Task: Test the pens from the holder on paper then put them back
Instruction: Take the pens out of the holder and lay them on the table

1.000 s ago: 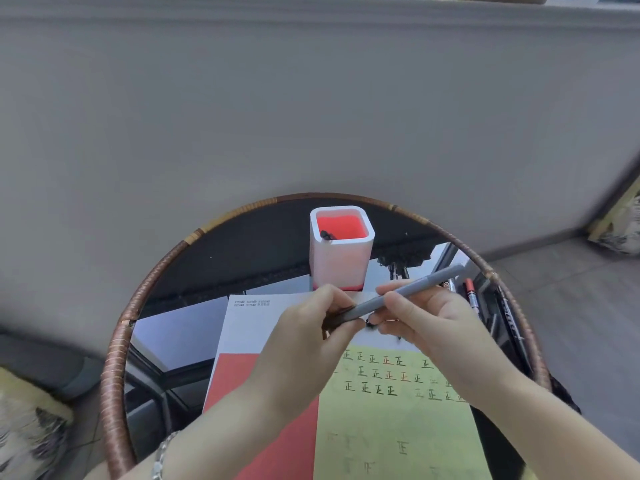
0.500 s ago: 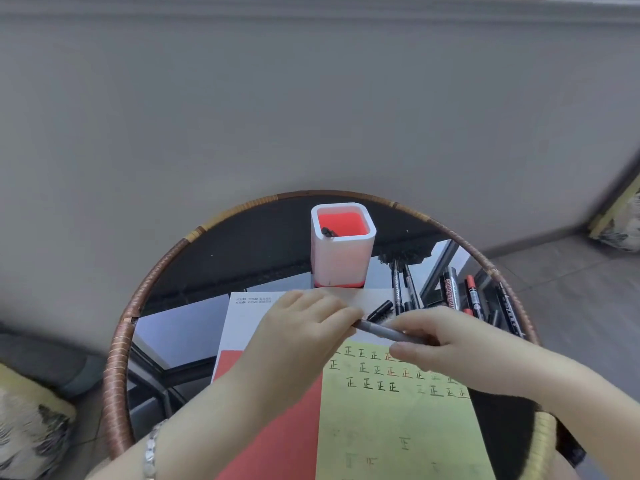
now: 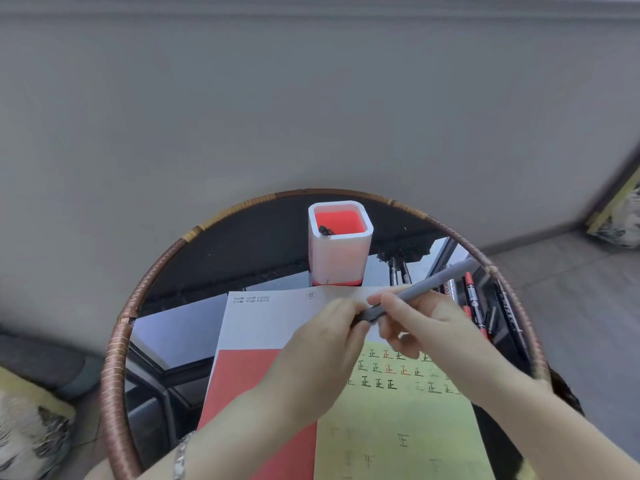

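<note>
Grey pen (image 3: 426,287) sat slanted above the yellow paper (image 3: 398,427), near the holder (image 3: 341,251). My right hand (image 3: 426,327) gripped the barrel; my left hand (image 3: 322,351) pinched its dark end (image 3: 369,314), probably the cap. A jerky pull could fling it off the glassy worktop (image 3: 242,244).

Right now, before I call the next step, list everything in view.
pen holder: one, white, red inside, far middle of table
pen in holder: one, dark, left inner corner
grey pen: one, grey, dark end, held above the paper
loose pens: several, black and red, table right of paper
written sheet: one, yellow-green, under the hands
red and white sheet: one, left of and beyond the written sheet
table: one, round, brown woven rim, reflective top
cushions: two, patterned, floor left and right
left hand: one, pinches the pen's dark end
right hand: one, grips its barrel
</note>
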The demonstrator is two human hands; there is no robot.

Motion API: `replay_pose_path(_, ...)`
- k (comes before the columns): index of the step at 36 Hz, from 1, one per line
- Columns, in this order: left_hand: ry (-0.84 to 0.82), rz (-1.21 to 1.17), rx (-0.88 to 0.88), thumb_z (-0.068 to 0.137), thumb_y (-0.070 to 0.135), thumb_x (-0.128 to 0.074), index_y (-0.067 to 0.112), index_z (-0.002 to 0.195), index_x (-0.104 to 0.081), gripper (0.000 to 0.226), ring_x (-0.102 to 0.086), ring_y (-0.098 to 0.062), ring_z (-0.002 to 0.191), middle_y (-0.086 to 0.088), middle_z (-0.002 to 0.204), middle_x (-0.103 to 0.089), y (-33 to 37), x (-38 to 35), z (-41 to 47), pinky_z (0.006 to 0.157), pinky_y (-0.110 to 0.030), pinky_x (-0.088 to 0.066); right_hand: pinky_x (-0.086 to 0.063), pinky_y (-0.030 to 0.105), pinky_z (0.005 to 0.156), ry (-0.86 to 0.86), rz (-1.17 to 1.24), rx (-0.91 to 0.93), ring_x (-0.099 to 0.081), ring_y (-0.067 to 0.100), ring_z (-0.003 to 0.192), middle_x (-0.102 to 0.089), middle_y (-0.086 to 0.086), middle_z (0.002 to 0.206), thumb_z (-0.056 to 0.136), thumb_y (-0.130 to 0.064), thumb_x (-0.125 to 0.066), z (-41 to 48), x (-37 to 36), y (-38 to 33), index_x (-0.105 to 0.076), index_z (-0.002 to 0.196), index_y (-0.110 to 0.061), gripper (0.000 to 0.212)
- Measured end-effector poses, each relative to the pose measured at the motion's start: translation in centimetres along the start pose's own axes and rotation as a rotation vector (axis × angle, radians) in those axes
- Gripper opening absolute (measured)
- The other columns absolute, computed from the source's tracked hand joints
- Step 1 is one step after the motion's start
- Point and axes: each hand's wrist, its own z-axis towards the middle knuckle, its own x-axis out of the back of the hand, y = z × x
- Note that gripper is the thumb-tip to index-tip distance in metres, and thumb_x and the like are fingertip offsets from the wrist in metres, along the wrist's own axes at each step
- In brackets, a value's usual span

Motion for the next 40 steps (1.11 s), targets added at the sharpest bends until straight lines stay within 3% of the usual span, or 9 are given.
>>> replay_pose_path(8, 0.015, 0.055, -0.058, 0.1, 0.024, -0.028, 0.033, 0.086, -0.031, 0.017, -0.043, 0.0, 0.065, 0.016, 0.067, -0.037, 0.4, -0.6, -0.2, 0.059, -0.013, -0.034, -0.037, 0.012, 0.044, 0.17, 0.036, 0.093, -0.043, 0.006, 0.043, -0.052, -0.001, 0.048, 0.092, -0.023, -0.05, 0.0, -1.9, 1.0, -0.062, 0.074, -0.002, 0.03)
replay_pose_path(13, 0.024, 0.038, -0.062, 0.097, 0.034, -0.031, 0.029, 0.097, -0.051, 0.021, -0.044, -0.004, 0.053, 0.011, 0.053, -0.038, -0.1, -0.6, -0.4, 0.048, -0.016, -0.029, -0.036, 0.012, 0.045, 0.191, 0.048, 0.079, -0.04, 0.004, 0.043, -0.047, -0.006, 0.044, 0.091, -0.025, -0.049, -0.1, -2.1, 1.3, -0.054, 0.062, -0.011, 0.033)
replay_pose_path(19, -0.028, 0.009, 0.121, 0.096, 0.041, -0.031, 0.026, 0.095, -0.04, 0.017, -0.036, -0.009, 0.049, 0.007, 0.055, -0.038, -0.3, 0.4, -0.1, 0.049, -0.024, -0.026, -0.036, 0.015, 0.047, 0.244, 0.1, -0.064, -0.042, 0.006, 0.045, -0.046, -0.005, 0.049, 0.094, -0.028, -0.044, 1.2, -0.6, 0.9, -0.059, 0.075, -0.01, 0.029)
replay_pose_path(22, 0.056, -0.046, 0.253, 0.098, 0.023, -0.03, 0.016, 0.117, -0.039, 0.023, -0.043, -0.009, 0.063, 0.007, 0.073, -0.046, -1.1, 0.8, 0.1, 0.054, -0.021, -0.034, -0.041, 0.02, 0.055, 0.28, -0.059, -0.177, -0.046, 0.01, 0.053, -0.051, 0.001, 0.059, 0.093, -0.031, -0.048, 3.0, 1.8, 0.6, -0.061, 0.08, -0.01, 0.028)
replay_pose_path(25, 0.011, -0.026, 0.306, 0.095, 0.003, -0.028, 0.015, 0.127, -0.032, 0.035, -0.037, -0.007, 0.061, 0.008, 0.073, -0.039, -2.1, 1.3, -0.4, 0.053, -0.019, -0.033, -0.042, 0.016, 0.048, 0.188, -0.278, -0.275, -0.044, 0.006, 0.043, -0.051, 0.004, 0.059, 0.091, -0.029, -0.054, 4.7, 3.2, 0.5, -0.062, 0.086, -0.005, 0.027)
replay_pose_path(27, 0.025, -0.022, 0.315, 0.094, 0.002, -0.027, 0.018, 0.131, -0.029, 0.04, -0.042, -0.005, 0.068, 0.01, 0.084, -0.044, -2.5, 1.6, -0.6, 0.059, -0.016, -0.035, -0.041, 0.02, 0.048, 0.148, -0.431, -0.294, -0.043, 0.01, 0.044, -0.051, 0.004, 0.057, 0.089, -0.028, -0.057, 5.8, 3.2, 0.8, -0.058, 0.107, -0.005, 0.029)
replay_pose_path(29, 0.053, -0.043, 0.333, 0.097, 0.007, -0.028, 0.022, 0.131, -0.026, 0.038, -0.047, 0.0, 0.083, 0.011, 0.102, -0.051, -2.5, 1.9, -0.8, 0.065, -0.009, -0.039, -0.038, 0.019, 0.043, 0.15, -0.588, -0.288, -0.044, 0.012, 0.044, -0.055, 0.003, 0.059, 0.087, -0.03, -0.059, 6.7, 2.7, 1.4, -0.039, 0.13, -0.007, 0.052)
replay_pose_path(35, 0.144, -0.121, 0.345, 0.097, 0.02, -0.042, 0.024, 0.095, -0.04, 0.005, -0.051, 0.013, 0.085, 0.017, 0.101, -0.061, -2.5, 2.5, -1.3, 0.068, 0.002, -0.035, -0.041, 0.028, 0.055, 0.102, -0.813, -0.143, -0.049, 0.014, 0.056, -0.059, 0.002, 0.073, 0.089, -0.025, -0.054, 8.4, 0.5, 2.5, -0.054, 0.093, -0.013, 0.012)
replay_pose_path(40, 0.18, -0.057, 0.339, 0.094, 0.025, -0.049, 0.019, 0.094, -0.052, 0.006, -0.048, 0.016, 0.076, 0.019, 0.087, -0.056, -2.9, 2.6, -1.1, 0.067, 0.0, -0.035, -0.041, 0.027, 0.054, 0.119, -0.979, -0.1, -0.054, 0.022, 0.067, -0.066, 0.011, 0.093, 0.087, -0.016, -0.051, 8.8, -0.5, 3.4, -0.064, 0.093, -0.007, 0.017)
